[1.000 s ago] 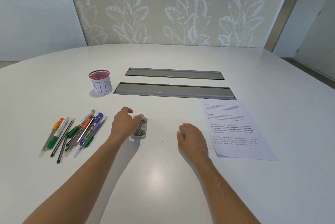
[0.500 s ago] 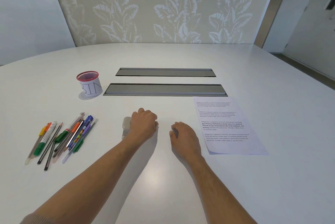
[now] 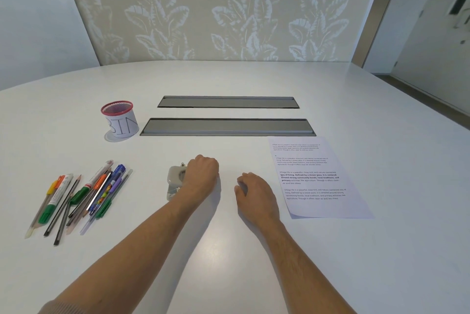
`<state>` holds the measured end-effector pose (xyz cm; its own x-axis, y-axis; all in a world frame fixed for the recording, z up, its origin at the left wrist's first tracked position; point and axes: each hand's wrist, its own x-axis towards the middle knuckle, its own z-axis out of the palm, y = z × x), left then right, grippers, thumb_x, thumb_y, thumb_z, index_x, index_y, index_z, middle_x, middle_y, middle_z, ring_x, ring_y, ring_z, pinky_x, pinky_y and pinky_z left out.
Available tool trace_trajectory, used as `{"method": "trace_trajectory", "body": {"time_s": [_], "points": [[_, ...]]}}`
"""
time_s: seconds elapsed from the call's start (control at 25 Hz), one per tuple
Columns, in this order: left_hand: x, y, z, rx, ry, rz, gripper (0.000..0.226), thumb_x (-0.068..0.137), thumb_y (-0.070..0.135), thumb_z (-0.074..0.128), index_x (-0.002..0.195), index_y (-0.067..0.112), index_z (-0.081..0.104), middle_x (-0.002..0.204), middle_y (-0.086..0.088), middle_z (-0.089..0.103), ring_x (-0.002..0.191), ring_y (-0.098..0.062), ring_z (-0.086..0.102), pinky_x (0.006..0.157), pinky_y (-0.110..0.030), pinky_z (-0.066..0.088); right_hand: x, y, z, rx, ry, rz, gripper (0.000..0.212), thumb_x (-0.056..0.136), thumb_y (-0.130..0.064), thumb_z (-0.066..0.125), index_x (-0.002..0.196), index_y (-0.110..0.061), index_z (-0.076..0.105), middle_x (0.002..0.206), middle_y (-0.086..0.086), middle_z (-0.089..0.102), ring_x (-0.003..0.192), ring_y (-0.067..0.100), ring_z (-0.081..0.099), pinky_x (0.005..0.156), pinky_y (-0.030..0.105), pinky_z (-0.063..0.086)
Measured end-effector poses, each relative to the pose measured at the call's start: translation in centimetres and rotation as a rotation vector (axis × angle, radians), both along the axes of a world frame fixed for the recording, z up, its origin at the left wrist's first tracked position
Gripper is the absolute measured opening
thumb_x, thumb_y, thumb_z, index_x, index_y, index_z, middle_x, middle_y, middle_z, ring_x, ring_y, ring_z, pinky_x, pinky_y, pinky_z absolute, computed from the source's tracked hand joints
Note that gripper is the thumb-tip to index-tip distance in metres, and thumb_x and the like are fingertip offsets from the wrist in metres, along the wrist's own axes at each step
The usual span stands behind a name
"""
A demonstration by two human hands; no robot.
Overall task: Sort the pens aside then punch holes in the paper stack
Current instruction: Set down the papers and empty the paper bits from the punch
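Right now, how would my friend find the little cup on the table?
Start at the two long grey slots in the middle of the white table. Just left of the nearer slot stands the cup, beyond the pile of pens. It is the only upright thing there, with a red mesh rim and a white paper wrap with BIN written on it.

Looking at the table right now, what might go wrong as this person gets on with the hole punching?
1. The left hand grips the hole punch from one side only, so it might tip or slip when lifted.
2. The paper stack has a curled near corner, so sheets may shift and the holes come out misaligned.
3. The pens lie in a loose pile on the table, outside the cup marked BIN; a passing sleeve could scatter them.
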<state>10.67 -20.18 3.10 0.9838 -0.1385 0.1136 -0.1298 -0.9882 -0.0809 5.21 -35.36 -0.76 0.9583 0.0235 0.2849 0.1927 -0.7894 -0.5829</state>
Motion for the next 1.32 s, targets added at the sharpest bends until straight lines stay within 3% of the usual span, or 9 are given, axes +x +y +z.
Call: {"method": "trace_trajectory", "body": {"time_s": [0.2, 0.36, 0.44, 0.56, 0.72, 0.88, 1.04, 1.2, 1.32], "points": [[-0.6, -0.4, -0.2, 0.022, -0.022, -0.019, 0.014, 0.091, 0.005, 0.057, 0.099, 0.010, 0.068, 0.100, -0.008, 0.069, 0.095, -0.025, 0.058, 0.077, -0.033, 0.046, 0.0, 0.0, -0.1, 0.059, 0.048, -0.010, 0.021, 0.094, -0.023, 0.055, 0.103, -0.008, 0.068, 0.111, 0.005, 0.068, 0.107, 0.023, 0.059, 0.086, 0.029, 0.041], [-0.9, -0.3, -0.1, -0.025, -0.013, -0.048, 0.015, 0.092, 0.008, 0.052, 0.097, 0.012, 0.065, 0.100, -0.007, 0.067, 0.097, -0.027, 0.056, 0.075, -0.033, 0.041, 0.3, 0.0, 1.0, 0.306, 0.158, -0.056, 0.028, 0.095, -0.027, 0.058, 0.120, -0.019, 0.068, 0.124, -0.005, 0.068, 0.117, 0.012, 0.060, 0.093, 0.019, 0.041], [-1.3, -0.1, 0.0, -0.114, -0.004, -0.065, 0.014, 0.093, 0.015, 0.054, 0.097, 0.014, 0.066, 0.100, -0.006, 0.068, 0.098, -0.027, 0.055, 0.077, -0.033, 0.040, 0.5, 0.0, 1.7, 0.519, 0.176, -0.104, 0.021, 0.094, -0.027, 0.061, 0.112, -0.022, 0.071, 0.114, -0.008, 0.072, 0.111, 0.012, 0.064, 0.092, 0.022, 0.046], [-1.8, -0.3, 0.9, -0.375, -0.042, -0.096, 0.011, 0.092, 0.016, 0.059, 0.093, 0.015, 0.069, 0.098, -0.004, 0.071, 0.094, -0.026, 0.055, 0.076, -0.033, 0.041, 0.4, 0.6, 2.7, 1.006, 0.271, -0.161, 0.013, 0.090, -0.036, 0.066, 0.095, -0.026, 0.074, 0.095, -0.016, 0.073, 0.102, 0.015, 0.066, 0.085, 0.033, 0.052], [-3.1, -1.4, 2.7, -0.589, -0.125, -0.243, 0.015, 0.095, 0.020, 0.058, 0.095, 0.013, 0.071, 0.094, -0.004, 0.071, 0.091, -0.026, 0.056, 0.079, -0.038, 0.046, 1.2, 1.2, 2.8, 1.551, 0.389, -0.067, 0.044, 0.092, -0.049, 0.059, 0.107, -0.010, 0.072, 0.105, 0.004, 0.075, 0.100, 0.016, 0.071, 0.092, 0.032, 0.051], [-4.4, -2.3, 3.2, -0.616, -0.082, -0.354, 0.010, 0.093, 0.017, 0.060, 0.092, 0.018, 0.069, 0.083, 0.006, 0.063, 0.087, -0.017, 0.051, 0.071, -0.027, 0.036, 0.7, 2.0, 2.1, 1.927, 0.402, 0.013, 0.070, 0.090, -0.060, 0.054, 0.122, 0.002, 0.064, 0.097, 0.012, 0.072, 0.090, 0.019, 0.064, 0.085, 0.028, 0.050], [-5.1, -2.7, 3.0, -0.594, -0.054, -0.415, 0.003, 0.089, 0.020, 0.066, 0.089, 0.017, 0.066, 0.074, 0.017, 0.047, 0.083, -0.015, 0.047, 0.067, -0.026, 0.031, 0.6, 2.1, 1.5, 2.026, 0.383, 0.095, 0.080, 0.089, -0.065, 0.048, 0.127, 0.005, 0.059, 0.106, 0.019, 0.070, 0.107, 0.033, 0.062, 0.106, 0.040, 0.041], [-5.3, -3.2, 3.2, -0.629, -0.059, -0.434, 0.004, 0.087, 0.017, 0.069, 0.088, 0.020, 0.068, 0.075, 0.018, 0.049, 0.079, -0.008, 0.047, 0.063, -0.014, 0.030, 0.4, 1.9, 1.7, 1.992, 0.386, 0.145, 0.086, 0.091, -0.070, 0.036, 0.129, 0.003, 0.059, 0.123, 0.020, 0.067, 0.111, 0.031, 0.065, 0.087, 0.035, 0.055], [-5.4, -3.1, 3.6, -0.689, -0.062, -0.453, 0.012, 0.086, 0.012, 0.069, 0.087, 0.024, 0.070, 0.074, 0.026, 0.048, 0.078, 0.002, 0.045, 0.067, -0.008, 0.032, 0.5, 2.0, 1.4, 1.991, 0.375, 0.157, 0.088, 0.092, -0.070, 0.032, 0.130, 0.005, 0.058, 0.108, 0.018, 0.069, 0.101, 0.029, 0.068, 0.080, 0.030, 0.056]]}}
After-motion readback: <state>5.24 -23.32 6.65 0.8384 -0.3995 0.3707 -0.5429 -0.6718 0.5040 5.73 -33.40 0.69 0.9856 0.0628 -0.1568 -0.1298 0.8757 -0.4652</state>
